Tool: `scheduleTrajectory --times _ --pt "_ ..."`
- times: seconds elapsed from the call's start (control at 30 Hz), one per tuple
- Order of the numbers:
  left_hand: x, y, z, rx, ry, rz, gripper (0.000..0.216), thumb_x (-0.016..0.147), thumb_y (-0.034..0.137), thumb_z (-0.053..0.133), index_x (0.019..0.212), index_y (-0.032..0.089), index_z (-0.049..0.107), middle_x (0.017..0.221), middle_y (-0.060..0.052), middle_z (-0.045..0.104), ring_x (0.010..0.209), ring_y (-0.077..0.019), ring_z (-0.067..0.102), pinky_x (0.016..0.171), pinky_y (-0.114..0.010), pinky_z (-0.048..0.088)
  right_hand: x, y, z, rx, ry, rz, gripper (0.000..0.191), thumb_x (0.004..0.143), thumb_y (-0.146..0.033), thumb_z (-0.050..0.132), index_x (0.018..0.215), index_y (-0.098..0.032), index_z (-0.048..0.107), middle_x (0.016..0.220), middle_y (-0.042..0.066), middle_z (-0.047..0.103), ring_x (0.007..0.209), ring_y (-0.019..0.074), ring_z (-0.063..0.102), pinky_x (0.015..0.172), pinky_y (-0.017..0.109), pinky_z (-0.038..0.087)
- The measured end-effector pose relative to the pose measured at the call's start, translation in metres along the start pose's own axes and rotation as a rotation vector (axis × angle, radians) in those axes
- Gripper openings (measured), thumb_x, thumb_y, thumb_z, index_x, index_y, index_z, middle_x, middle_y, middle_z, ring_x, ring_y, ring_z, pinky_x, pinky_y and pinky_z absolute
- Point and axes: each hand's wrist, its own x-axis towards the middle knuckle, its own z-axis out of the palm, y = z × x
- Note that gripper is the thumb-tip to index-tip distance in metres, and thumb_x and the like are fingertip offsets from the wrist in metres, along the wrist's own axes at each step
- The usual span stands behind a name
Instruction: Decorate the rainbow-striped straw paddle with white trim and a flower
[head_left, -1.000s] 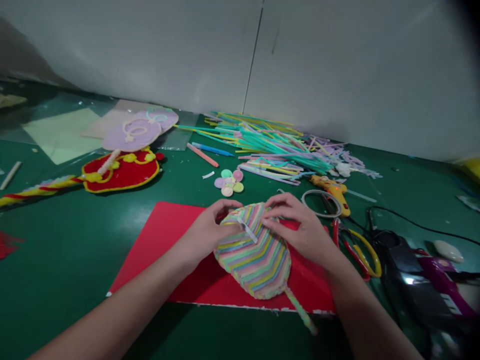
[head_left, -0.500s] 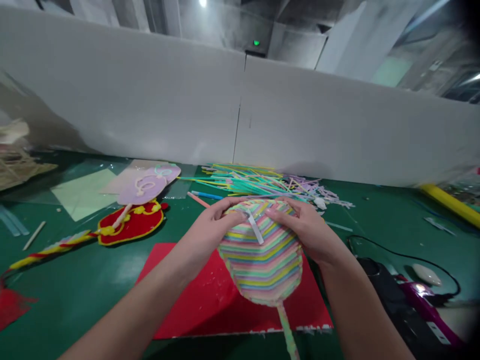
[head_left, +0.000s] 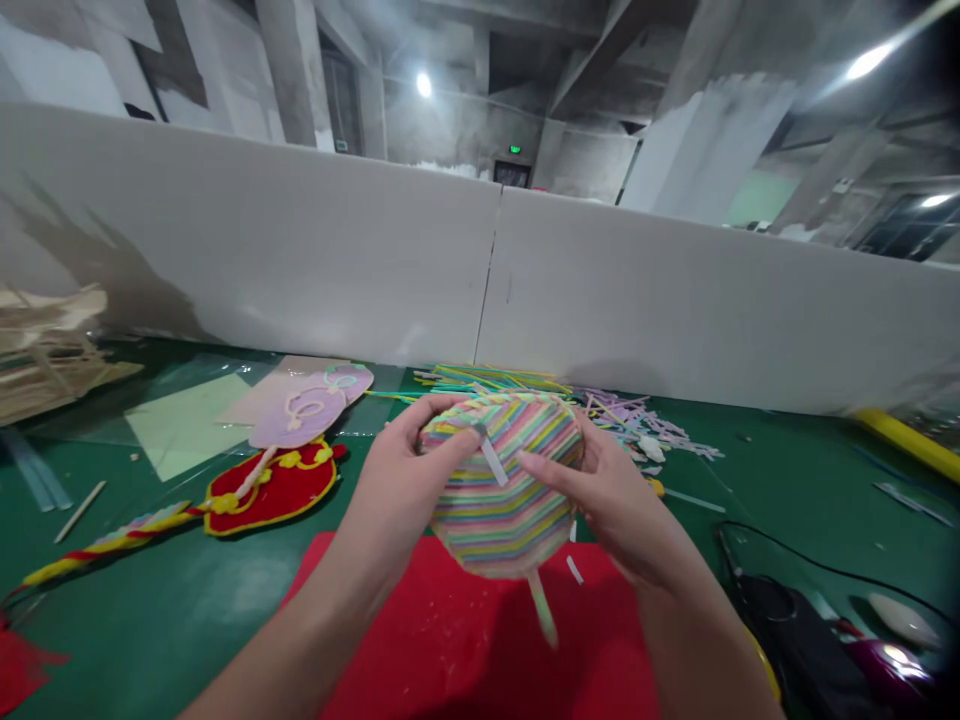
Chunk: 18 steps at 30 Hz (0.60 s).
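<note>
A round hand fan (head_left: 502,530) covered in pastel chevron stripes is held up over a red sheet (head_left: 420,640), its short handle pointing down toward me. My left hand (head_left: 420,460) grips the fan's left edge, thumb on the face. My right hand (head_left: 600,480) grips the right edge, its thumb pressed on the stripes. A small white strip (head_left: 493,460) lies on the fan's face by my left thumb. The fingers behind the fan are hidden.
A red fan with yellow trim (head_left: 277,490) and a lilac fan-shaped piece (head_left: 311,405) lie left. Coloured strips (head_left: 487,380) are heaped behind. A black cable (head_left: 810,560), a purple tool (head_left: 892,665) and a yellow roll (head_left: 911,445) are right. A white partition (head_left: 337,270) stands at the back.
The fan has tipped, so its face looks shorter and its handle is wholly in view. My right thumb sits lower on the stripes. The camera view has tilted up.
</note>
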Motion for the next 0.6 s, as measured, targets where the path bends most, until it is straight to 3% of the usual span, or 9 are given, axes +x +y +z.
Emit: scheduleTrajectory --times 0.2,0.37,0.6 --pt "0.0012 0.002 -0.0036 -0.108 -0.01 -0.102 0.034 0.067 0.032 0.067 0.099 0.022 0.06 0.076 0.0 0.066 0.058 -0.0138 0.061 0.051 -0.023 0.048 -0.0003 0.0094 0.0081 -0.169 0.128 -0.116 0.087 0.065 -0.03 0.076 0.137 -0.034 0.027 0.133 0.006 0.05 0.114 0.0257 0.055 0.091 0.042 0.051" --pt "0.0012 0.0013 -0.0068 -0.255 -0.109 -0.147 0.027 0.071 0.034 0.066 0.094 0.022 0.06 0.083 -0.001 0.068 0.065 -0.0161 0.065 0.054 -0.025 0.051 -0.0018 0.0085 0.0062 -0.184 0.124 -0.125 0.091 0.066 -0.029 0.075 0.14 -0.037 0.023 0.138 0.005 0.045 0.118 0.0275 0.052 0.093 0.045 0.05" --pt "-0.0054 0.0062 -0.0108 -0.247 -0.076 -0.123 0.029 0.074 0.032 0.063 0.1 0.021 0.061 0.095 -0.004 0.069 0.074 -0.0184 0.067 0.055 -0.024 0.05 -0.0019 0.0084 0.0108 -0.058 0.08 -0.049 0.1 0.062 -0.026 0.078 0.142 -0.037 0.018 0.135 0.006 0.048 0.114 0.0268 0.056 0.089 0.044 0.053"
